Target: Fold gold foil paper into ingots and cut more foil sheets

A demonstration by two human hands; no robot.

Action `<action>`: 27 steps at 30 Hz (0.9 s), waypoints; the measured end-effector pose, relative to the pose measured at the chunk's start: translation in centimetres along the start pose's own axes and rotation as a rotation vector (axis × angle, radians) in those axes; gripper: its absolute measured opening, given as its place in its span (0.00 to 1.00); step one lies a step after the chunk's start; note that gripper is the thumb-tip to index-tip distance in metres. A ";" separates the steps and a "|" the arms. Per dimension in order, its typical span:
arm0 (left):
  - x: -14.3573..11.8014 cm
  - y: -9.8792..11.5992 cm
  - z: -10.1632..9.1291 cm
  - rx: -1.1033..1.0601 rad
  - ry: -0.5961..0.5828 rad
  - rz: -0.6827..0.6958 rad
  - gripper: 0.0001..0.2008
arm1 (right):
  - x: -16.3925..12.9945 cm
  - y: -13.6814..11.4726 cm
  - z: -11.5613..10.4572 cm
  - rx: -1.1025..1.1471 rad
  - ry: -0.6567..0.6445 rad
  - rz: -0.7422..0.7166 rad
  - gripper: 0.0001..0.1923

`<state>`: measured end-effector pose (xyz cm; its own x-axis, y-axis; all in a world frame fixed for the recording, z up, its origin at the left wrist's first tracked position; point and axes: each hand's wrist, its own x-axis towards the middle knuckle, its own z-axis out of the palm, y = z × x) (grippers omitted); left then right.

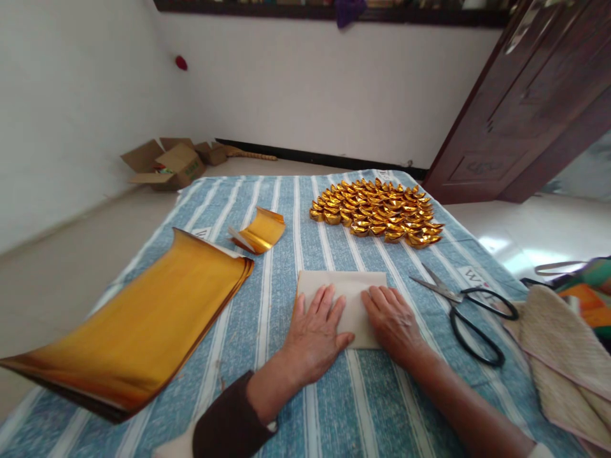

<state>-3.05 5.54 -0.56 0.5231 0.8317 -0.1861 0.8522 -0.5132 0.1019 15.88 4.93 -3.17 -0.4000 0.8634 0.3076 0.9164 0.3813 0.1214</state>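
Observation:
A folded sheet of paper (356, 280) lies flat on the striped cloth, pale side up, with a thin gold edge at its left. My left hand (317, 327) rests on its left half, fingers spread and thumb out to the right. On the right half lies my right hand (391, 318), palm down with the fingers stretched out over the paper. Right of that hand are black-handled scissors (458, 296), their blades apart. To the left sits a stack of large gold paper sheets (143, 318) with curled ends. A smaller curled gold paper piece (263, 230) lies beyond it.
Many folded gold paper ingots (377, 210) stand in rows at the table's far right. The blue striped tablecloth (281, 305) covers the table. A beige cloth (563, 343) lies at the right edge. On the floor are an open cardboard box (176, 165) and, right, a wooden door (515, 108).

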 end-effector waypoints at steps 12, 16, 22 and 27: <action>-0.1 -0.4 0.7 -0.012 0.045 0.026 0.30 | 1.7 -5.7 -0.9 0.010 -0.214 0.470 0.19; -0.1 -0.5 1.1 -0.026 0.067 0.036 0.30 | 1.3 -5.7 -0.8 0.028 -0.248 0.462 0.23; -0.1 -0.7 1.4 -0.037 0.096 0.057 0.33 | -0.4 -3.4 -1.1 0.043 -0.309 0.389 0.24; 0.0 -0.7 1.5 -0.026 0.111 0.058 0.36 | -2.3 -0.7 -1.4 0.028 -0.362 0.376 0.26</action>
<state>-3.72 5.56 -2.13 0.5681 0.8199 -0.0703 0.8198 -0.5565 0.1346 16.20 2.27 -2.62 -0.0267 0.9994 -0.0216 0.9989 0.0275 0.0391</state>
